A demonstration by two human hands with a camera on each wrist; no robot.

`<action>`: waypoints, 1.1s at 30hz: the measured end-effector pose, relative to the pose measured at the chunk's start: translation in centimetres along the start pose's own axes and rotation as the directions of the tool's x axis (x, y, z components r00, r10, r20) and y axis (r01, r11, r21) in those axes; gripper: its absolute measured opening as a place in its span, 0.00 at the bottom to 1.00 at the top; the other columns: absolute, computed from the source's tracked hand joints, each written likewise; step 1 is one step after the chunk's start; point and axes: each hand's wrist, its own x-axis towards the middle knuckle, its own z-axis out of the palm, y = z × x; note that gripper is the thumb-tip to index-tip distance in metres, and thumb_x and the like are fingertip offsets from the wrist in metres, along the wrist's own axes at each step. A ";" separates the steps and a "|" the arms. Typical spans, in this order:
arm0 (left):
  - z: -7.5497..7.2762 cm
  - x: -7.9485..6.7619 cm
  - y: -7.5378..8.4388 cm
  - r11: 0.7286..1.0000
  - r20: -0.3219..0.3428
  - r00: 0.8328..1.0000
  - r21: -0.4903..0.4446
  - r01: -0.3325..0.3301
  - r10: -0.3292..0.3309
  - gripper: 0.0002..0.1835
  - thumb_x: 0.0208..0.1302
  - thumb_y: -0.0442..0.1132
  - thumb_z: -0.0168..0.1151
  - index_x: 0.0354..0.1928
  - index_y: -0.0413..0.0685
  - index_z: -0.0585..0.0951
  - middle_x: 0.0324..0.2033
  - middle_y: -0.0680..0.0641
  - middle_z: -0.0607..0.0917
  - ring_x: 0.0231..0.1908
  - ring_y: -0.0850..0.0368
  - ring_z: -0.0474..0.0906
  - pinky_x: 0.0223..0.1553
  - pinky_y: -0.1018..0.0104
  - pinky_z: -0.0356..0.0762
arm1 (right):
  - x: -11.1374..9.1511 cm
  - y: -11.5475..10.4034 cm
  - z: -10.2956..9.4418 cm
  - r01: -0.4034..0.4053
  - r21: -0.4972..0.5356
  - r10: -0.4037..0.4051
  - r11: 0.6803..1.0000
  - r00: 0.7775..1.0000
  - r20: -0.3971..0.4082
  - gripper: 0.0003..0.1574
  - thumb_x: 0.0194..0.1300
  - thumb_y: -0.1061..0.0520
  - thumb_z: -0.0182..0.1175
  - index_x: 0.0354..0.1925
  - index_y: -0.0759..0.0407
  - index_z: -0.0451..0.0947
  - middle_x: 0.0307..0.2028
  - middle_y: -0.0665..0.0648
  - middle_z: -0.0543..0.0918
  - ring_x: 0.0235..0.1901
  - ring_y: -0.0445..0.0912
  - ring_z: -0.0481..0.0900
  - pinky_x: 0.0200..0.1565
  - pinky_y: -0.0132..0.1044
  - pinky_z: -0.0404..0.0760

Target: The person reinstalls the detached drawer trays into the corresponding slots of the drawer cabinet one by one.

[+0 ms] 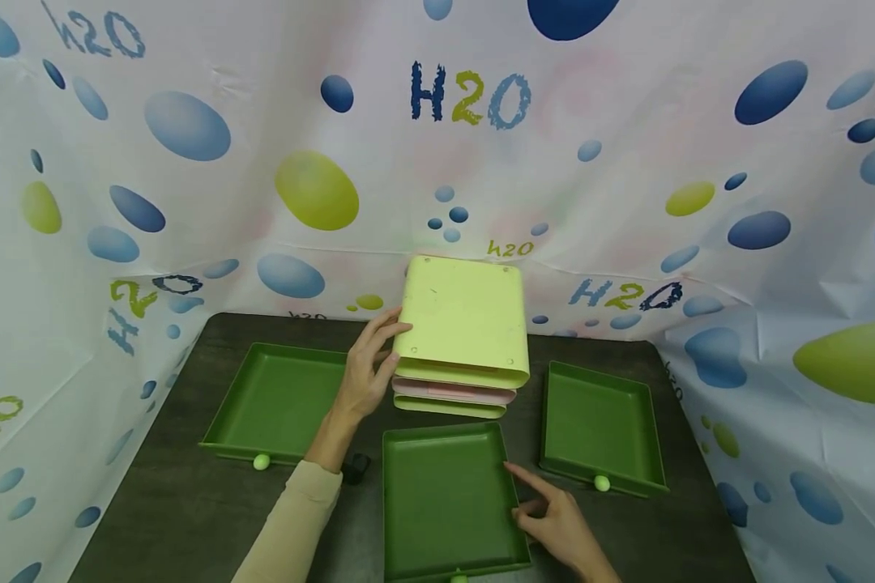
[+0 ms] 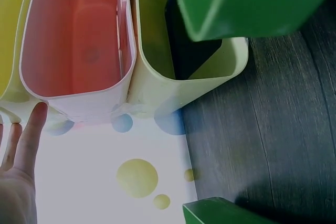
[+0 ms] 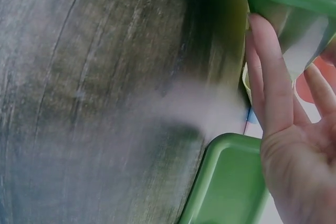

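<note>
right hand [image 1: 557,522] against middle green tray [image 1: 448,502]

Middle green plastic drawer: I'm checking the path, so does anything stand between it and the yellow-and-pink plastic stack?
Nothing visible: only dark tabletop lies between that drawer and the stack. The left hand is at the stack's left side, the right hand at the drawer's right edge.

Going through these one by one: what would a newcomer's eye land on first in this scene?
Likely the yellow-and-pink stack at the far middle of the table, the left hand touching its left side. Next, green trays to its left and right, plus a near tray whose right edge the right hand touches. Behind, a white backdrop carries bold blue drops and "H2O" lettering.
</note>
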 end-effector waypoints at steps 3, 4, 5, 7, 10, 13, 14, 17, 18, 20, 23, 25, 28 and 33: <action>0.0 0.0 0.0 1.000 -0.004 1.000 -0.010 0.000 0.000 0.22 0.61 0.20 0.50 0.58 0.27 0.76 0.64 0.24 0.67 0.59 0.29 0.72 0.36 0.38 0.83 | 0.0 -0.2 0.1 -0.003 0.016 0.004 1.000 1.000 -0.023 0.45 0.57 0.70 0.61 0.72 0.47 0.68 0.51 0.67 0.83 0.33 0.47 0.87 0.24 0.40 0.83; 0.0 0.0 0.0 1.000 -0.003 1.000 -0.013 -0.001 0.001 0.21 0.61 0.20 0.51 0.58 0.27 0.76 0.64 0.24 0.67 0.59 0.29 0.72 0.35 0.38 0.83 | 0.0 -0.2 0.1 -0.006 0.023 0.007 1.000 0.999 -0.032 0.46 0.57 0.70 0.60 0.72 0.46 0.68 0.56 0.69 0.80 0.34 0.47 0.87 0.24 0.40 0.83; 0.0 0.0 0.0 1.000 -0.003 1.000 -0.016 -0.002 0.002 0.21 0.61 0.20 0.51 0.58 0.27 0.76 0.64 0.24 0.67 0.59 0.29 0.72 0.35 0.38 0.83 | 0.0 -0.3 0.1 -0.008 0.031 0.009 0.999 0.999 -0.040 0.46 0.57 0.70 0.60 0.71 0.46 0.69 0.60 0.71 0.76 0.35 0.46 0.87 0.25 0.40 0.83; 0.0 0.0 0.0 1.000 -0.003 1.000 -0.016 0.001 -0.001 0.21 0.62 0.21 0.51 0.58 0.27 0.76 0.64 0.24 0.67 0.59 0.29 0.72 0.35 0.39 0.83 | 0.0 -0.4 0.1 -0.011 0.044 0.013 0.999 0.999 -0.053 0.46 0.56 0.71 0.60 0.71 0.45 0.69 0.66 0.72 0.69 0.36 0.47 0.87 0.25 0.40 0.83; -0.1 -0.1 0.0 1.000 -0.001 1.000 -0.020 0.009 -0.009 0.20 0.63 0.21 0.51 0.58 0.27 0.76 0.64 0.24 0.67 0.60 0.30 0.71 0.36 0.40 0.84 | 0.0 -0.6 0.1 -0.019 0.050 0.022 0.999 0.998 -0.063 0.46 0.56 0.71 0.61 0.71 0.44 0.70 0.67 0.72 0.68 0.37 0.47 0.87 0.25 0.39 0.82; -0.2 0.0 0.0 1.000 0.001 1.000 -0.026 0.017 -0.017 0.20 0.63 0.21 0.51 0.58 0.27 0.76 0.64 0.25 0.67 0.61 0.30 0.71 0.37 0.40 0.84 | 0.1 -0.7 0.2 -0.015 0.045 0.018 0.999 0.997 -0.070 0.46 0.56 0.71 0.61 0.71 0.44 0.70 0.66 0.71 0.69 0.36 0.47 0.87 0.25 0.38 0.82; -0.2 0.0 0.0 0.999 0.002 1.000 -0.030 0.019 -0.019 0.20 0.63 0.21 0.51 0.58 0.27 0.76 0.64 0.24 0.67 0.61 0.30 0.71 0.37 0.40 0.84 | 0.1 -0.8 0.2 -0.015 0.046 0.018 0.999 0.997 -0.073 0.46 0.56 0.71 0.60 0.71 0.45 0.69 0.66 0.71 0.69 0.36 0.47 0.86 0.25 0.38 0.82; -0.3 0.0 0.0 0.999 0.004 1.000 -0.044 0.030 -0.030 0.21 0.63 0.20 0.52 0.58 0.27 0.76 0.65 0.25 0.67 0.61 0.31 0.71 0.37 0.44 0.85 | 0.1 -1.0 0.2 -0.019 0.054 0.023 0.998 0.996 -0.085 0.47 0.55 0.72 0.60 0.71 0.45 0.69 0.66 0.72 0.69 0.36 0.47 0.86 0.25 0.39 0.83; -0.3 0.0 0.0 0.998 0.006 0.999 -0.050 0.033 -0.032 0.21 0.62 0.19 0.52 0.58 0.27 0.76 0.65 0.25 0.67 0.61 0.31 0.71 0.37 0.46 0.85 | 0.0 -1.1 0.1 -0.023 0.059 0.028 0.998 0.996 -0.090 0.47 0.55 0.72 0.60 0.71 0.46 0.69 0.66 0.72 0.68 0.36 0.48 0.86 0.26 0.40 0.83; -0.3 0.0 -0.1 0.997 0.006 0.999 -0.061 0.040 -0.040 0.21 0.62 0.19 0.53 0.58 0.26 0.77 0.65 0.25 0.67 0.61 0.32 0.71 0.38 0.53 0.86 | 0.0 -1.3 0.1 -0.030 0.071 0.037 0.997 0.995 -0.096 0.47 0.55 0.71 0.60 0.71 0.46 0.69 0.66 0.73 0.68 0.36 0.48 0.86 0.26 0.40 0.84; -0.3 0.1 -0.3 0.996 0.009 0.999 -0.080 0.046 -0.046 0.20 0.62 0.19 0.53 0.57 0.25 0.76 0.65 0.25 0.67 0.62 0.32 0.71 0.39 0.61 0.86 | 0.0 -1.6 0.1 -0.034 0.083 0.043 0.996 0.993 -0.112 0.47 0.55 0.71 0.61 0.71 0.46 0.69 0.66 0.73 0.68 0.36 0.49 0.85 0.26 0.41 0.84; -0.3 0.1 -0.3 0.995 0.010 0.999 -0.085 0.052 -0.051 0.19 0.63 0.19 0.53 0.57 0.24 0.76 0.65 0.25 0.67 0.62 0.32 0.71 0.39 0.62 0.86 | 0.0 -1.7 0.1 -0.032 0.086 0.042 0.996 0.992 -0.122 0.47 0.55 0.72 0.61 0.71 0.46 0.69 0.65 0.74 0.68 0.36 0.49 0.85 0.26 0.41 0.84; -0.3 0.0 -0.3 0.994 0.008 0.998 -0.091 0.055 -0.055 0.19 0.63 0.20 0.54 0.57 0.24 0.76 0.65 0.24 0.67 0.62 0.31 0.70 0.38 0.61 0.86 | 0.0 -1.9 0.0 -0.032 0.084 0.043 0.996 0.991 -0.127 0.47 0.55 0.72 0.61 0.71 0.46 0.69 0.65 0.73 0.69 0.36 0.50 0.85 0.27 0.41 0.84; -0.3 0.0 -0.3 0.994 0.001 0.999 -0.097 0.047 -0.047 0.20 0.61 0.18 0.53 0.57 0.23 0.76 0.64 0.23 0.67 0.61 0.29 0.70 0.37 0.62 0.86 | 0.2 -2.3 -0.3 -0.031 0.091 0.042 0.995 0.991 -0.125 0.46 0.57 0.71 0.61 0.71 0.45 0.69 0.66 0.72 0.68 0.37 0.50 0.85 0.28 0.43 0.85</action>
